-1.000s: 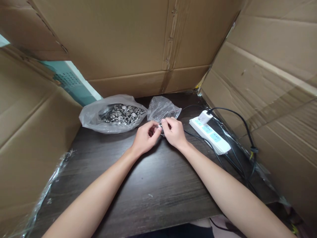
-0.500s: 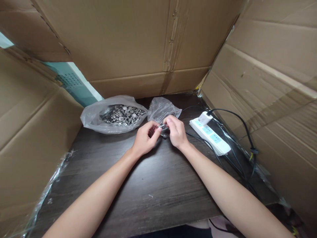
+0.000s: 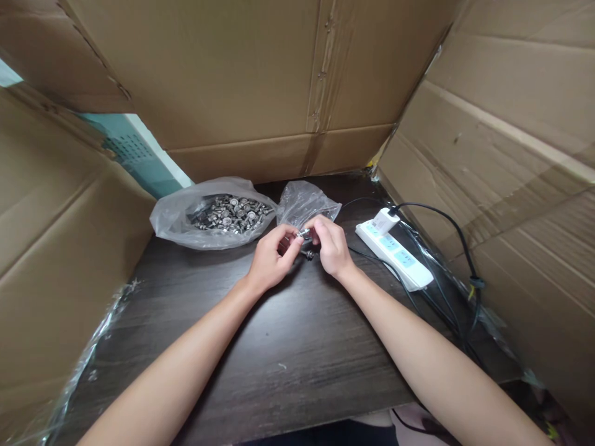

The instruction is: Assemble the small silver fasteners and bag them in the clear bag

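Observation:
My left hand (image 3: pixel 275 253) pinches a small silvery metal part (image 3: pixel 304 233) between thumb and forefinger. It looks like a short threaded fitting, though its exact kind is too small to make out. The fingertips of my right hand (image 3: pixel 331 245) are closed at the part's other end. Just below, between the hands, another dark metal piece (image 3: pixel 308 254) shows; my left fingers partly hide it. Behind my left hand, an open plastic bag (image 3: pixel 171 217) holds many similar small metal parts (image 3: pixel 235 214). A second clear plastic bag (image 3: pixel 304 201) lies crumpled right behind both hands.
A white power strip (image 3: pixel 395 254) with a white plug-in adapter (image 3: pixel 385 221) lies to the right. Black cables (image 3: pixel 458 238) run beside it along the right wall. Cardboard panels (image 3: pixel 242 74) enclose the dark wooden table (image 3: pixel 288 347) at the back and both sides.
Both hands stay in nearly the same place. My right fingertips have shifted slightly, and more of the silvery part shows between the hands.

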Tool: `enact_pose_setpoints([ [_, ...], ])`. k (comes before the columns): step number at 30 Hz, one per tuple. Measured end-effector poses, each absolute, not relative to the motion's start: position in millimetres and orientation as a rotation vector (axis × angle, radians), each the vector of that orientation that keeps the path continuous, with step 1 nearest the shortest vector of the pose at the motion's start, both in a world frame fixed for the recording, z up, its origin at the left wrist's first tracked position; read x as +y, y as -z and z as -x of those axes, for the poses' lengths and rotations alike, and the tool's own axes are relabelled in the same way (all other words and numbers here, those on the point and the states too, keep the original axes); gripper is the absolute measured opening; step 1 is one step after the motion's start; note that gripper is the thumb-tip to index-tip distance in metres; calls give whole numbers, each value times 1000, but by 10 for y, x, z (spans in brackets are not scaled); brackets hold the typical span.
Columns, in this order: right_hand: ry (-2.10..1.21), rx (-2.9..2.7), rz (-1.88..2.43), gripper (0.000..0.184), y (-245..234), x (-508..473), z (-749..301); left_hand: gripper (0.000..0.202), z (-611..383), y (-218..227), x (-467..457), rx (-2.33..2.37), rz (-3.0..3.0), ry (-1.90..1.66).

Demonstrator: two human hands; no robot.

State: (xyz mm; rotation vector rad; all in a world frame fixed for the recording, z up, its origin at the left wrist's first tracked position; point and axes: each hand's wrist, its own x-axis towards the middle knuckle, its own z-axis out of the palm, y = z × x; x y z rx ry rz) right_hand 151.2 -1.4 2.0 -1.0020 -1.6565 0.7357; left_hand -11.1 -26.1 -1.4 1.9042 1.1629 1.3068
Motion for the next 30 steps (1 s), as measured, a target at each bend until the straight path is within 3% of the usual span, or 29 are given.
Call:
enact_pose_setpoints([
  [5,-766,-1671,1122,73,10,-26,-1516,17,105,8,-262,1175,-1914,-1318],
  [14,-668,-1749,1040,43,-15,-1,-1466,18,111,21,-263,1157,-1891,-1291],
  [19,-614,-1786,1029,43,-19,-14,-1460,45,106,24,-260,1137,-1817,-1260],
  [30,-619,-1833,995,40,-17,-26,-1454,20,95,13,-272,1164,-1898,-1340],
])
